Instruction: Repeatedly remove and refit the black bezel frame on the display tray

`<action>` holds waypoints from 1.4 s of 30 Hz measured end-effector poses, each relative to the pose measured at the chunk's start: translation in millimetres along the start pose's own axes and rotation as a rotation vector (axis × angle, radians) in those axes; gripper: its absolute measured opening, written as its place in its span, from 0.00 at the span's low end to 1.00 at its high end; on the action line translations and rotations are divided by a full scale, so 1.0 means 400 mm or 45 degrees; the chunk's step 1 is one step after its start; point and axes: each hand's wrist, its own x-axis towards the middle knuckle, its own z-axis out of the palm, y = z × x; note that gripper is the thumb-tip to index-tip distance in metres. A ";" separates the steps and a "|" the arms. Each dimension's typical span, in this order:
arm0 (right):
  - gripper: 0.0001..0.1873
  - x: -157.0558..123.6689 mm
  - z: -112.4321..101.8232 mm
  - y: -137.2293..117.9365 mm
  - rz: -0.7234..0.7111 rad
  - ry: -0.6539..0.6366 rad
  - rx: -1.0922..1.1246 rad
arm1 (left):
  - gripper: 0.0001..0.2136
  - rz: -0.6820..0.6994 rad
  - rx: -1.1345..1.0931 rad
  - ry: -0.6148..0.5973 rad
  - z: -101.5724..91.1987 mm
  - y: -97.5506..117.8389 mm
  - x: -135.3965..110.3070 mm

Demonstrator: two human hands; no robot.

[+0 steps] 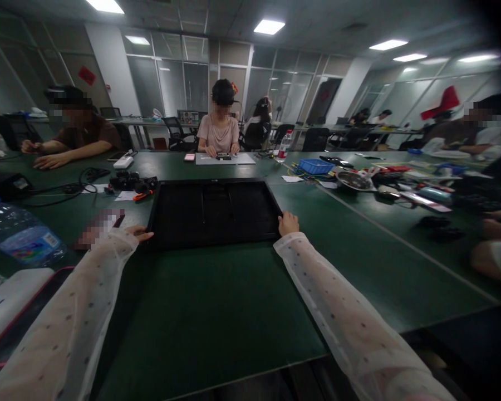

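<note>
Fingers (147, 236) closed on both sides of black rectangular shallow-rimmed panel (217, 214) lying on green tabletop (217, 312): left hand (140, 233) pinching near-left corner, right hand (289, 224) curled round right edge; arms reach forward, sheer white dotted sleeves (334, 303); big clear plastic bottle (29, 236) left of panel, blue plastic basket (315, 166) beyond its right side

Single head-worn camera, facing forward and down over the tabletop (217, 312); hands (289, 223) near, mid-frame; ceiling lights (269, 27) far.

Black panel (175, 217); white sleeves (329, 295) (dark-dotted)
</note>
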 end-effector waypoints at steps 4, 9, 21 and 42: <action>0.23 -0.012 -0.010 0.007 0.015 -0.035 0.016 | 0.28 0.097 -0.005 0.166 -0.050 0.046 0.048; 0.31 -0.009 -0.022 -0.044 0.014 0.120 0.109 | 0.26 0.304 0.201 0.383 0.008 0.225 0.062; 0.34 0.043 0.068 -0.252 -0.462 0.057 -0.036 | 0.28 0.381 0.513 0.049 0.240 0.343 0.042; 0.33 0.039 0.070 -0.246 -0.449 0.069 -0.051 | 0.27 0.349 0.501 0.006 0.223 0.347 0.046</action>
